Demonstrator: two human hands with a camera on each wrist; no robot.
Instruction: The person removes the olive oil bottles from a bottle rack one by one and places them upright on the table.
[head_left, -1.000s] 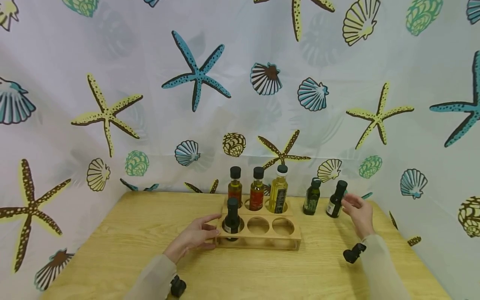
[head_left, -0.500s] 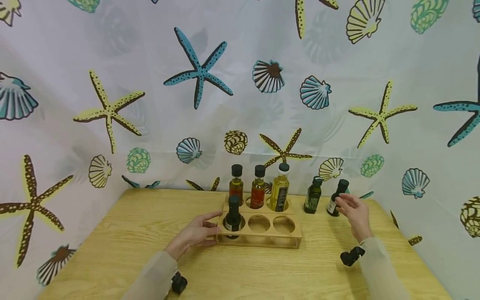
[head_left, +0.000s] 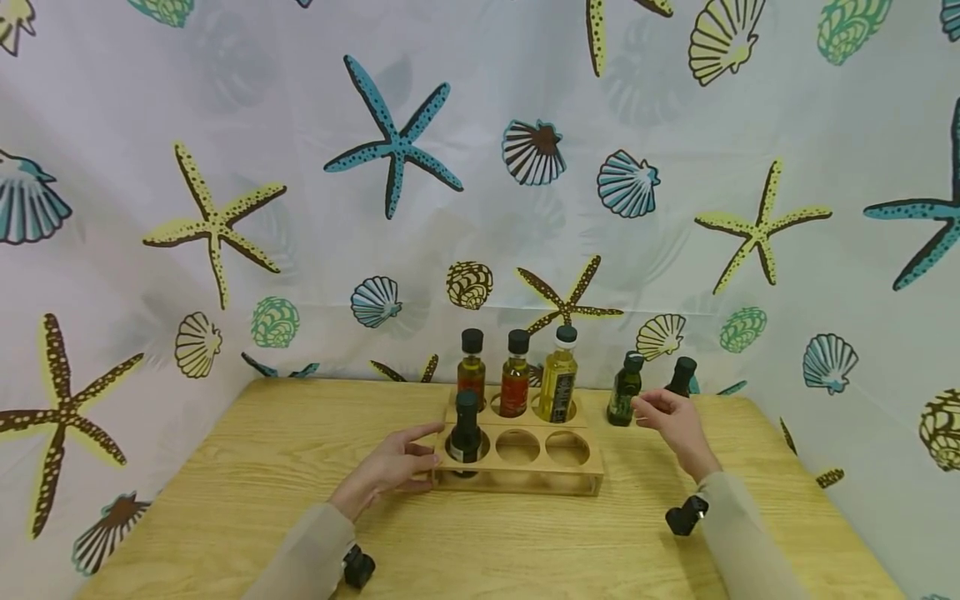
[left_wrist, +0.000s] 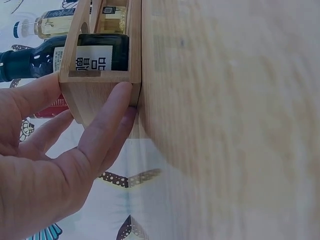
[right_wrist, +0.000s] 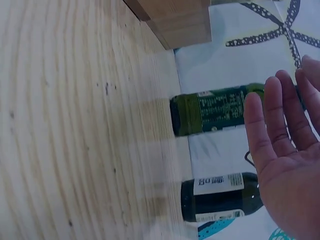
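A wooden rack with round holes sits in the middle of the desk. The left hand rests against the left end of the rack – its fingers are straight and pressed flat on the wood, not curled round anything. A dark bottle stands in the front left hole of the rack, just beside that hand. In the back row of the rack stand three more bottles – an amber bottle, a red bottle and a pale yellow bottle. The two other front holes hold nothing.

To the right of the rack, two bottles stand on the desk: a green bottle nearer the rack, and a black bottle farther from it. The right hand is open with loose fingers, up near these two bottles. In the right wrist view its fingers are close to the green bottle, but it holds nothing.
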